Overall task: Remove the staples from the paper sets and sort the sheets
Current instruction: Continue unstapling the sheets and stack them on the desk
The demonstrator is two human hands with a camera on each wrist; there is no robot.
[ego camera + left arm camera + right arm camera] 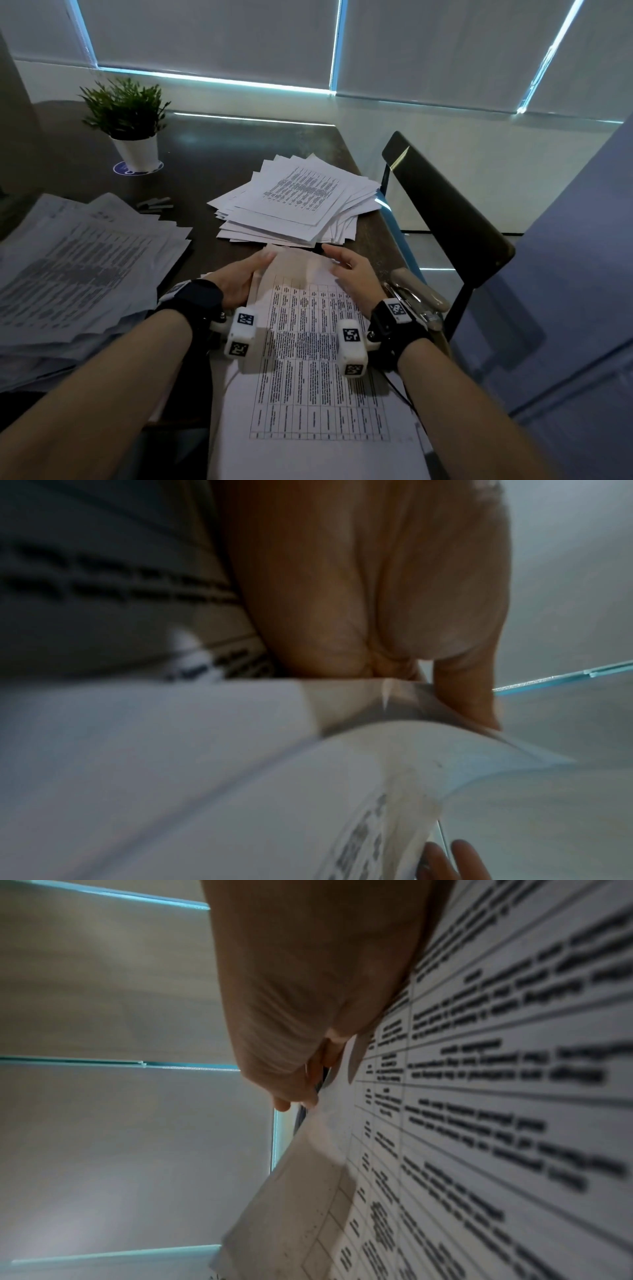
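Note:
A paper set (308, 370) printed with a table lies in front of me, its far end lifted and curling. My left hand (263, 262) grips the far left edge of the top sheet. My right hand (334, 263) pinches the far right corner. In the left wrist view my left hand (377, 588) holds the bent sheets (205, 750). The right wrist view shows my right hand (301, 1015) curled at the paper's edge (479, 1110). No staple shows. A beige-handled metal tool (419, 296), likely the staple remover, lies by my right wrist.
A fanned pile of loose sheets (298, 202) lies just beyond my hands. A thick stack of papers (68, 270) covers the left of the dark table (212, 164). A potted plant (132, 126) stands at the back left, staple strips (154, 205) near it. A black chair (448, 219) stands right.

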